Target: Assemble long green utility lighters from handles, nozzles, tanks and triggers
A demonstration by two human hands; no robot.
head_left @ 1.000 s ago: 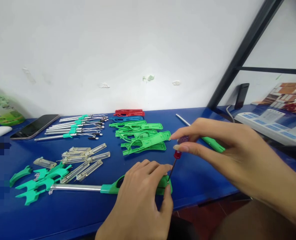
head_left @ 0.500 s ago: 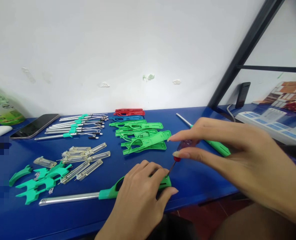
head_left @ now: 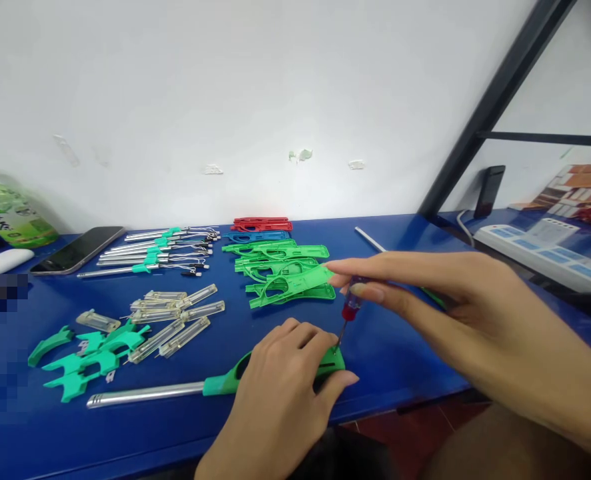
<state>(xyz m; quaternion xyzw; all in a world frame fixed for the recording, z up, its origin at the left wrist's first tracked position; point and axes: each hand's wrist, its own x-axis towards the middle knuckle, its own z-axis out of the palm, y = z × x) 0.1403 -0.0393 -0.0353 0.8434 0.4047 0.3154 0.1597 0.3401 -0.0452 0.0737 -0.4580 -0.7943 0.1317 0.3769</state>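
Observation:
A green lighter (head_left: 228,383) with a long metal barrel lies on the blue table (head_left: 175,437), its barrel pointing left. My left hand (head_left: 285,387) is wrapped over the lighter's handle and hides most of it. Between thumb and fingers, my right hand (head_left: 440,303) grips a small screwdriver (head_left: 350,308) with a clear and red handle. Its shaft slants down, and the tip meets the handle's right end near a small hole. Just behind lie several green handle shells (head_left: 295,283), with blue shells (head_left: 258,236) and red shells (head_left: 261,224) farther back.
Several metal barrels with wires (head_left: 150,255), clear fuel tanks (head_left: 175,327) and teal triggers (head_left: 82,363) lie left. A phone (head_left: 78,250) and a bottle (head_left: 12,217) stand beyond them. Another lighter (head_left: 370,238) lies partly behind my right hand; a power strip (head_left: 535,243) is at right.
My right fingers have shifted around the screwdriver handle, the index finger now straighter, and the screwdriver stands more upright. My left hand keeps its hold. The whole view has moved slightly.

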